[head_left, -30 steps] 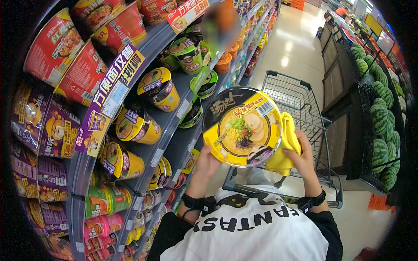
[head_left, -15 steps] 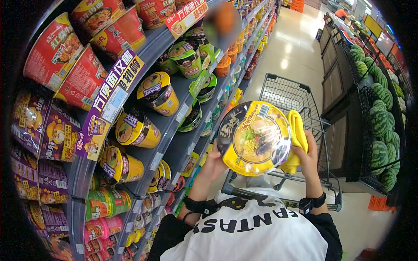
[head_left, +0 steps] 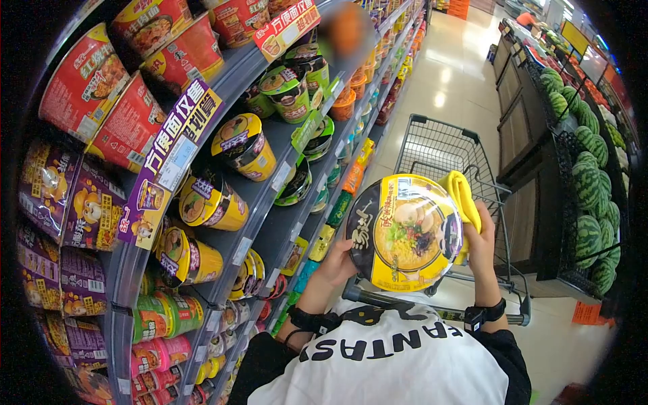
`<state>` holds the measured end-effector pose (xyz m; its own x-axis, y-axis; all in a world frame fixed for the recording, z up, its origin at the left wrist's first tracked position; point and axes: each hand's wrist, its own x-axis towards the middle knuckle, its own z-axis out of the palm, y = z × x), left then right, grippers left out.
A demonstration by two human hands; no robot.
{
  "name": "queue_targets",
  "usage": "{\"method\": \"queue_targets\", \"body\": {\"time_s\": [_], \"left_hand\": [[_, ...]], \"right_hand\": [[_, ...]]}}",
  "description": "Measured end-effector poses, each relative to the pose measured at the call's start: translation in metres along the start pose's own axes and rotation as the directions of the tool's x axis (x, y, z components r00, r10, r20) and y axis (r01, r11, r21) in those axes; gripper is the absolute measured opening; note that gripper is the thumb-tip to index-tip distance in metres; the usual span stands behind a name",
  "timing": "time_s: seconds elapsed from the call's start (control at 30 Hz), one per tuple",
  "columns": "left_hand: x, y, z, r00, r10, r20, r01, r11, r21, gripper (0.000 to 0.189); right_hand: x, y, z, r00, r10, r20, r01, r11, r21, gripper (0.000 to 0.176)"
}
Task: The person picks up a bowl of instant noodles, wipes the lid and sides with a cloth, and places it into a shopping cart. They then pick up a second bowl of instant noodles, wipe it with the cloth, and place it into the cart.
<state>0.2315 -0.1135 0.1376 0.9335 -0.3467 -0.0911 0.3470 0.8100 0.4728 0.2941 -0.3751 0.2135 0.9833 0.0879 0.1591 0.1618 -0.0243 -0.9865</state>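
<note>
A round instant noodle bowl (head_left: 412, 233) with a yellow and black lid is held up in front of my chest, its lid facing me. My left hand (head_left: 337, 263) grips the bowl's lower left edge. At the bowl's right side, my right hand (head_left: 480, 239) holds a folded yellow cloth (head_left: 462, 199) against it. The fingers behind the bowl and cloth are partly hidden.
Shelves of noodle cups (head_left: 246, 148) and large red noodle buckets (head_left: 84, 81) line the left. A shopping cart (head_left: 445, 152) stands just ahead. On the right, watermelons (head_left: 594, 189) fill a dark stand, with a person (head_left: 528, 20) farther back.
The bowl has turned so that its lid picture sits more upright, and it has shifted slightly right and down. My left hand has moved a little down and right with it.
</note>
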Motion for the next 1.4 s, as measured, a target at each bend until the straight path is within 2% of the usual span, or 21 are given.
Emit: {"method": "queue_targets", "body": {"time_s": [0.2,0.3,0.4,0.5,0.6,0.63,0.73,0.9,1.03,1.13,1.23,1.4], "left_hand": [[-0.006,-0.002,-0.003,1.000,0.012,-0.013,-0.011,0.994,0.107,0.065],[-0.007,-0.005,-0.004,1.000,-0.012,-0.007,0.012,0.997,0.082,0.066],[-0.006,-0.007,-0.005,0.999,-0.016,-0.042,0.015,1.000,-0.027,0.069],[-0.005,-0.006,-0.003,0.995,0.065,-0.070,-0.070,0.995,-0.072,0.067],[-0.003,-0.001,0.001,0.985,0.126,-0.116,-0.140,0.982,-0.123,0.068],[-0.002,0.002,0.003,0.981,0.143,-0.134,-0.162,0.977,-0.141,0.068],[0.000,0.009,0.004,0.978,0.183,-0.099,-0.196,0.968,-0.153,0.072],[-0.004,0.014,0.007,0.979,0.178,-0.104,-0.191,0.972,-0.134,0.075],[-0.003,0.015,0.013,0.974,0.211,-0.087,-0.223,0.962,-0.156,0.074],[-0.003,0.015,0.019,0.969,0.225,-0.098,-0.238,0.961,-0.142,0.074],[-0.001,0.012,0.020,0.959,0.265,-0.104,-0.279,0.947,-0.157,0.077],[0.001,0.009,0.023,0.956,0.285,-0.074,-0.294,0.937,-0.190,0.080]], "right_hand": [[0.001,0.003,0.001,1.000,-0.027,-0.005,0.026,0.996,-0.085,0.017],[0.001,0.007,0.005,0.999,0.011,-0.041,-0.014,0.997,-0.079,0.016],[0.002,0.000,0.009,0.997,0.063,-0.044,-0.064,0.998,-0.005,0.017],[0.001,0.002,0.008,0.997,0.077,-0.019,-0.077,0.997,0.006,0.020],[-0.005,-0.007,0.017,0.993,0.109,0.051,-0.112,0.992,0.060,0.022],[-0.006,-0.005,0.017,0.987,0.120,0.103,-0.123,0.992,0.021,0.022],[-0.012,0.009,0.021,0.979,0.007,0.204,0.034,0.980,-0.196,0.022],[-0.020,-0.002,0.034,0.940,-0.044,0.338,0.116,0.974,-0.196,0.028],[-0.021,-0.002,0.040,0.875,-0.181,0.449,0.309,0.923,-0.229,0.029],[-0.024,-0.002,0.044,0.856,-0.181,0.484,0.325,0.917,-0.231,0.030],[-0.024,-0.004,0.043,0.860,-0.171,0.482,0.308,0.925,-0.221,0.030],[-0.026,-0.005,0.038,0.925,-0.034,0.379,0.102,0.982,-0.161,0.031]]}}
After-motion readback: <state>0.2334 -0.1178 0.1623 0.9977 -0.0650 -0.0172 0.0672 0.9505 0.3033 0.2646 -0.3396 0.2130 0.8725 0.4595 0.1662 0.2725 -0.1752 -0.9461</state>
